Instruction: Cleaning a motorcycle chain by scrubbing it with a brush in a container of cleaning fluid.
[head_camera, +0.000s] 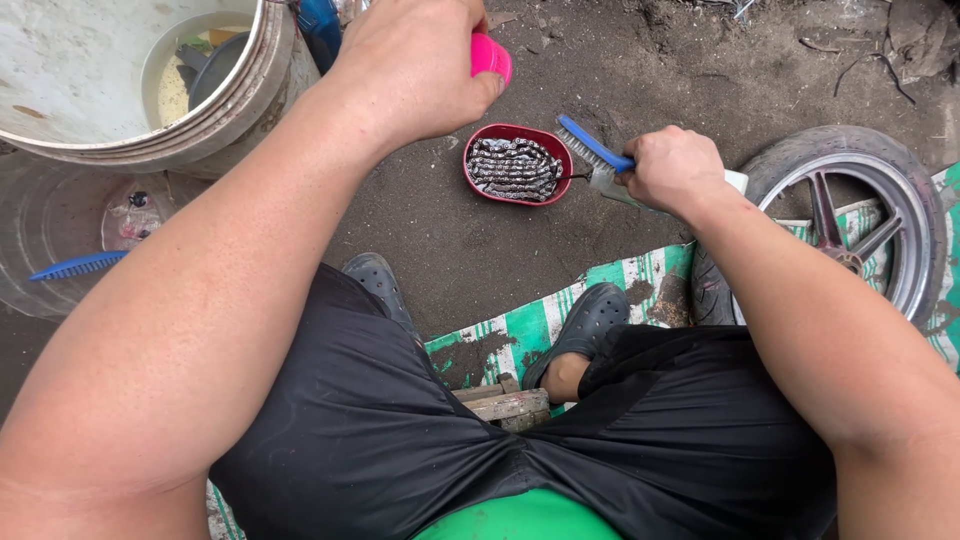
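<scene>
I'm sitting low, looking down past my knees at the dirt, and my right hand (672, 168) is curled into a tight fist around a blue-handled brush (592, 148), bristle end pointing toward the little red bowl (478, 180) just in front of it. In that bowl there's a metal chain (515, 168), coiled up in folds and filling most of the dish, dark and shiny with grime. The brush tip sits right at the bowl's right rim, close to the chain; whether the bristles actually touch it I can't tell from here.

My left hand (415, 60) is up higher and farther out, fingers wrapped closed around something bright pink (490, 55), only a rounded end of it poking out past my thumb, so I can't say what it is. That hand hovers above the ground, up and left of the bowl, not touching it.

Off to my left stands a big dirty white bucket (240, 105) with odds and ends inside, and a blue comb (75, 265) lies below it on clear plastic. To my right a motorcycle wheel (860, 180) with its tyre rests partly on a green-and-white striped mat (540, 315). My black clogs are planted at the mat's edge
</scene>
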